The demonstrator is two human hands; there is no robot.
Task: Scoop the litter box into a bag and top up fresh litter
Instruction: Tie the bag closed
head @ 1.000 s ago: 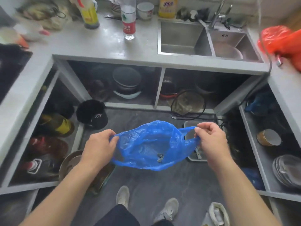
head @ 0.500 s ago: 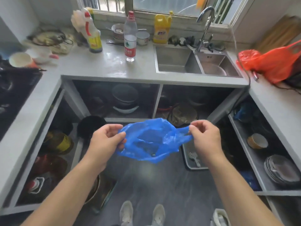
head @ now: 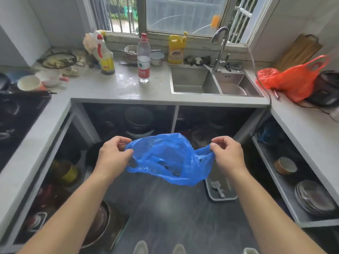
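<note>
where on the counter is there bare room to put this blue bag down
The widest bare patch of grey counter lies between the clear water bottle with the red label and the steel double sink, running to the front edge. The right counter's near stretch, this side of the orange plastic bag, is also free. The back-left corner is crowded with bowls and cables.

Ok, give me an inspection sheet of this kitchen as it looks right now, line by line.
Surface: grey countertop wraps three sides; dark floor below.
Job's things: blue bag held open in the air, a few dark bits inside; tray with a scoop on the floor.
Clutter: water bottle, yellow jug, bowls, orange bag.
Grippers: left hand and right hand each pinch a bag handle.
Cables: black cord over the right counter.
Surroundings: sink, barred window, open shelves of pots and plates.
</note>
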